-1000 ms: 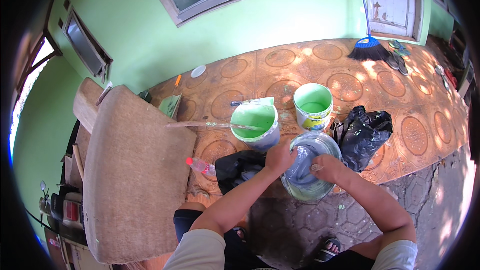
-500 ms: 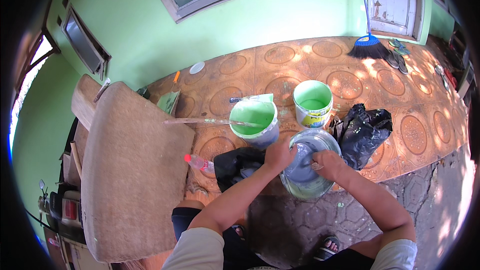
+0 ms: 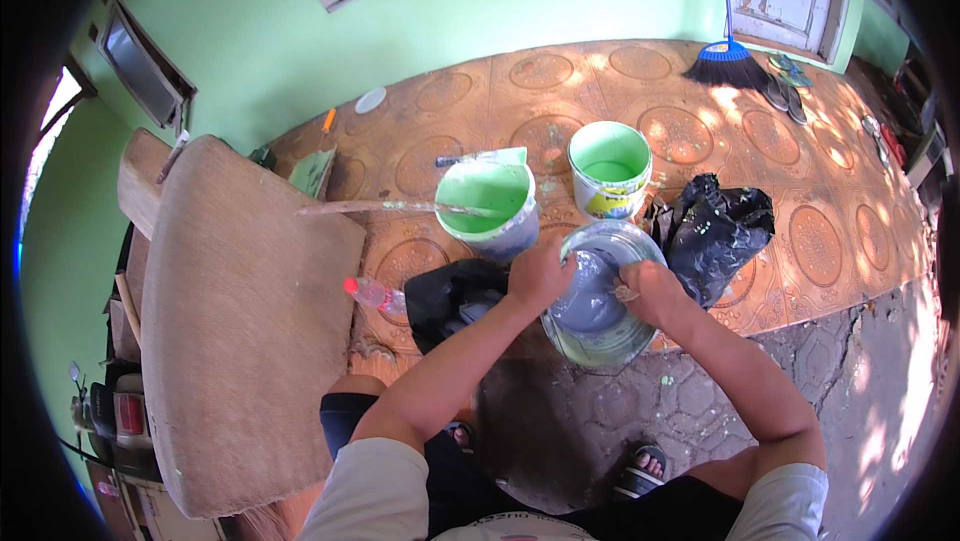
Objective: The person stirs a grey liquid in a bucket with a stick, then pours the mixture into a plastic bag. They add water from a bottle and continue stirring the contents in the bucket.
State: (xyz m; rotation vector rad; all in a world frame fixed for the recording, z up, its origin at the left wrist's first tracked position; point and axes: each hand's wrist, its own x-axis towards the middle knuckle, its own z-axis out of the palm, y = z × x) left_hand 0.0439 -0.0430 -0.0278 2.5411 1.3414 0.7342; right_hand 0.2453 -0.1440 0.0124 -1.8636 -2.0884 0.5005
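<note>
A pale, paint-smeared bucket [image 3: 600, 352] stands in front of me with glossy grey liquid [image 3: 590, 299] inside. My left hand [image 3: 541, 277] is closed at the bucket's left rim, its thumb over the inside. On the opposite side, my right hand [image 3: 652, 292] is closed over the bucket's inner edge; a small pale bit shows at its fingers, too small to name. Beyond my left hand is a bucket of green paint [image 3: 487, 193] with a wooden stick [image 3: 390, 207] lying across it. A second white bucket [image 3: 611, 169] with green paint stands farther back.
Black plastic bags lie on both sides, one at the right [image 3: 716, 236] and one at the left [image 3: 447, 303]. Near the left bag lies a clear bottle [image 3: 376, 295] with a red cap. A large brown cushion-like slab [image 3: 250, 331] fills the left. A blue broom [image 3: 728, 63] leans by the door.
The view has shifted, so everything sits higher and slightly left. Both hands stay at the bucket with the grey liquid; the grey surface inside shows at a different angle.
</note>
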